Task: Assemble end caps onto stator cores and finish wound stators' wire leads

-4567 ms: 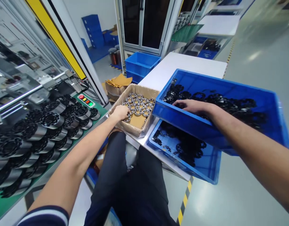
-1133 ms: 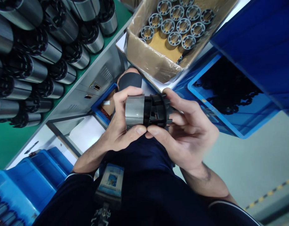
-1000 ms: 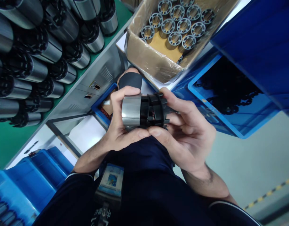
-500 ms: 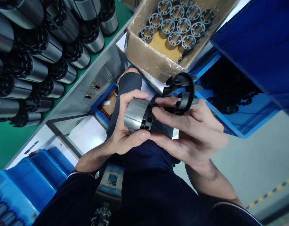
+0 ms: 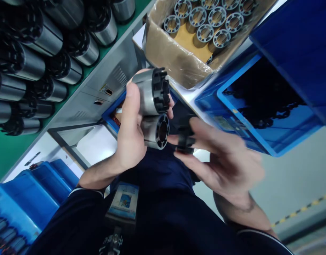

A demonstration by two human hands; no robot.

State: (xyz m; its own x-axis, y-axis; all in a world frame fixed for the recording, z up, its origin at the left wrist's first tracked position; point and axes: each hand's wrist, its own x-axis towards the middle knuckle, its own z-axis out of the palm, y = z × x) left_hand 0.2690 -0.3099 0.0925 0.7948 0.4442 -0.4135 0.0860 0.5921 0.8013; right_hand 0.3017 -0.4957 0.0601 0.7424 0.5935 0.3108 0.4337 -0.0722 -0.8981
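My left hand [image 5: 129, 138] is closed around two metal stator cores, one above the other. The upper stator core [image 5: 144, 92] carries a black toothed plastic end cap [image 5: 161, 90] on its right end. On the lower stator core [image 5: 150, 131], the slotted metal end is bare and faces right. Just right of that end, my right hand [image 5: 226, 156] pinches a black plastic end cap [image 5: 184, 138] between thumb and fingers. This cap is blurred by motion and looks apart from the core.
Bare stator cores stand in a plastic-lined cardboard box [image 5: 176, 60] ahead. A blue bin [image 5: 261, 136] at right holds dark parts. Capped cores [image 5: 53, 92] crowd the green bench [image 5: 6, 156] at left. More blue bins [image 5: 40, 198] sit at lower left.
My left hand has turned and risen, bringing two stator cores into sight instead of one. My right hand has drawn slightly away; the black ring over its fingers is now pinched at its fingertips.
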